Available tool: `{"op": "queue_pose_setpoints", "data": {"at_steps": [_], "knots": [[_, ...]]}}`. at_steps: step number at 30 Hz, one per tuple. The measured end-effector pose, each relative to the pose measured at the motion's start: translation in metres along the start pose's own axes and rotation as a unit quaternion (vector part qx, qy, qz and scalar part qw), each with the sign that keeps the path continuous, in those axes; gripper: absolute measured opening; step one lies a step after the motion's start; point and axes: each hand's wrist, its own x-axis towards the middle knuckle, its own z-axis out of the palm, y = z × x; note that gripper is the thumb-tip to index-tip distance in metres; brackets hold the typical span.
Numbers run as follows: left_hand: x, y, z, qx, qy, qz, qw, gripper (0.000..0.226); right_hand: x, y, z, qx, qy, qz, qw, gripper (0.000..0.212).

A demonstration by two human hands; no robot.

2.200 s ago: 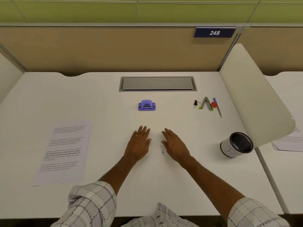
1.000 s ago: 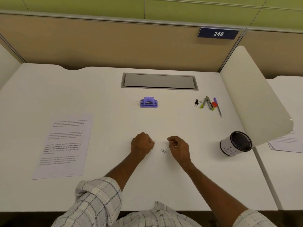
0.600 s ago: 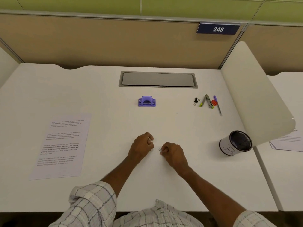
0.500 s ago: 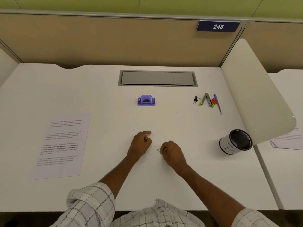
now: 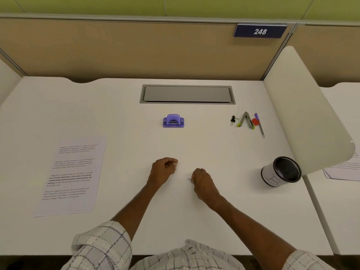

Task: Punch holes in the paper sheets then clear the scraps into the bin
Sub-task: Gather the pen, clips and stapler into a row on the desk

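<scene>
My right hand (image 5: 203, 184) lies on the white desk and pinches a small metal paper clip (image 5: 189, 179) at its fingertips. Just to its left, my left hand (image 5: 162, 171) rests on the desk with its fingers curled; a small metal glint shows at the fingers, and I see nothing held. A purple hole punch (image 5: 173, 121) stands further back, beyond both hands. Printed paper sheets (image 5: 72, 174) are stacked at the left of the desk. The bin (image 5: 281, 171), a small round black mesh pot with a white label, sits at the right.
A black binder clip (image 5: 232, 120), a grey stapler tool (image 5: 246, 121), a red piece (image 5: 254, 121) and a purple pen (image 5: 260, 126) lie at the back right. A grey cable hatch (image 5: 187, 94) is set into the desk. A white divider panel (image 5: 303, 106) bounds the right side.
Both hands lay flat, then curled into fists. My right hand moved onto the paper clip and picked it up in a pinch. The left hand stayed in place.
</scene>
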Motion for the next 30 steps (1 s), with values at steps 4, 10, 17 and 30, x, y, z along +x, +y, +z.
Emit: {"op": "queue_pose_setpoints", "data": {"at_steps": [4, 10, 17, 30], "knots": [[0.005, 0.009, 0.011, -0.071, -0.021, -0.041, 0.996, 0.022, 0.01, 0.007, -0.017, 0.262, 0.017, 0.138, 0.955, 0.009], [0.029, 0.045, 0.052, -0.238, -0.061, -0.166, 0.955, 0.023, 0.035, 0.034, -0.064, 0.545, 0.086, 0.288, 0.782, 0.021], [0.059, 0.108, 0.118, -0.334, -0.125, -0.209, 0.91, 0.024, 0.067, 0.078, -0.124, 0.644, 0.17, 0.341, 0.664, 0.032], [0.131, 0.168, 0.211, -0.301, -0.142, -0.208, 0.92, 0.049, 0.128, 0.123, -0.161, 0.745, 0.299, 0.352, 0.481, 0.028]]}}
